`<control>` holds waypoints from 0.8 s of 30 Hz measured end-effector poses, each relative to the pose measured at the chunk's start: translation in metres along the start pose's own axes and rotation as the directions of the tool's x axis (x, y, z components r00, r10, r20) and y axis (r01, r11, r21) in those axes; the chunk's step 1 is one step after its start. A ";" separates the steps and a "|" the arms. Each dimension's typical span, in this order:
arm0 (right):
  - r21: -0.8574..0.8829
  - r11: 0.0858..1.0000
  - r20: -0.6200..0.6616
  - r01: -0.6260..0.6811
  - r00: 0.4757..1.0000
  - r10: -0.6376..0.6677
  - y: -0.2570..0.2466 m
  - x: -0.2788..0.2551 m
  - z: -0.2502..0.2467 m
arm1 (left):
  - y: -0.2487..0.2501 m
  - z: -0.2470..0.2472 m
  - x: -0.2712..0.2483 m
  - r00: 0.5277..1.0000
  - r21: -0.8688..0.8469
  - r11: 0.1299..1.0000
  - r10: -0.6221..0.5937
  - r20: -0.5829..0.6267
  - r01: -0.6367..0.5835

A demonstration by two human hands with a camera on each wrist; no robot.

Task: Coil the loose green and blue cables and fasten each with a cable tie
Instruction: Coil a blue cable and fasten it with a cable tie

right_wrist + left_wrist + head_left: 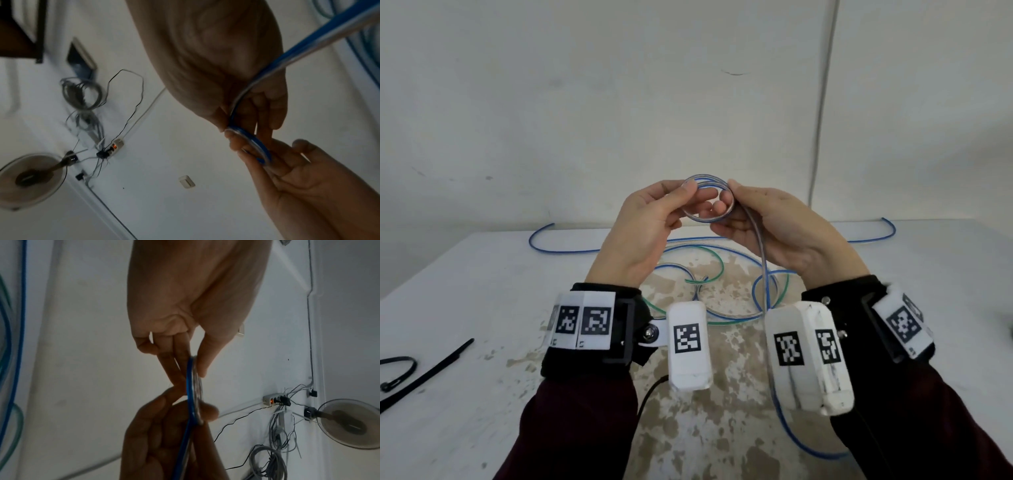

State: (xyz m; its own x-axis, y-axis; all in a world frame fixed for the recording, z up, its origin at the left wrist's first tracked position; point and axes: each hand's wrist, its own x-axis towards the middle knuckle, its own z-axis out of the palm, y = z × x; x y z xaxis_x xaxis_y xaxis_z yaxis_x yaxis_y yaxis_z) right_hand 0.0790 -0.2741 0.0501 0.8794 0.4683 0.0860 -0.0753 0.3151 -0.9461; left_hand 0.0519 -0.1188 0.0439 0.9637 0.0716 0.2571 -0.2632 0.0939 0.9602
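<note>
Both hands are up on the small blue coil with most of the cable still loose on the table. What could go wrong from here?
1. The small blue cable coil is only pinched at its rim by the left hand and right hand; a slip may let it spring open.
2. Its tail crosses the loose green cable on the table, so pulling could drag or tangle it.
3. The black cable ties lie far left; reaching means a one-handed hold.

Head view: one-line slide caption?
Both hands, left hand and right hand, hold a small blue cable coil above the table; cable ties lie unused.
</note>
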 end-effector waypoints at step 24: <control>-0.682 0.697 0.145 0.220 0.976 -0.166 0.003 -0.007 -0.012 | 0.001 0.016 -0.012 0.947 0.431 0.900 -0.073 0.313 -0.073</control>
State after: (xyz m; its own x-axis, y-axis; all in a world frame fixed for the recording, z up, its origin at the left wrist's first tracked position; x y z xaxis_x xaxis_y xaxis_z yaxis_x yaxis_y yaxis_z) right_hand 0.0787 -0.2863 0.0428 0.8023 0.5240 0.2858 0.4613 -0.2405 -0.8540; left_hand 0.0407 -0.1355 0.0432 0.9459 -0.2498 0.2072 -0.2874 -0.3482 0.8923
